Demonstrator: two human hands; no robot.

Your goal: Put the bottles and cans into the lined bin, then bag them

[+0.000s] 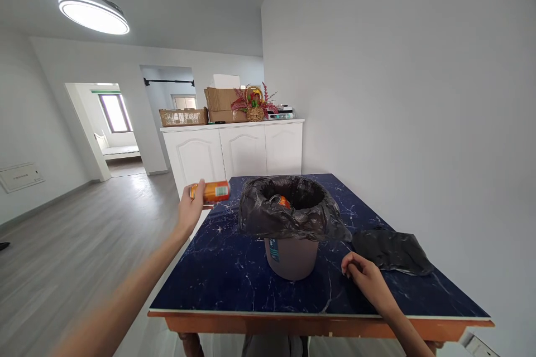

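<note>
My left hand point(191, 207) is raised over the table's left edge, closed around an orange can point(212, 191) held on its side, left of the bin. A small grey bin point(291, 256) lined with a black bag point(288, 215) stands in the middle of the dark blue marble table point(226, 273). Another orange can point(283, 201) lies inside the bag. My right hand point(365, 278) rests on the tabletop to the right of the bin, fingers curled, with nothing visible in it.
A folded black bag point(391, 251) lies on the table by the right wall. Behind the table stands a white cabinet point(243, 150) with cardboard boxes point(221, 105) and a flower basket point(254, 106). Open grey floor point(84, 234) spreads to the left.
</note>
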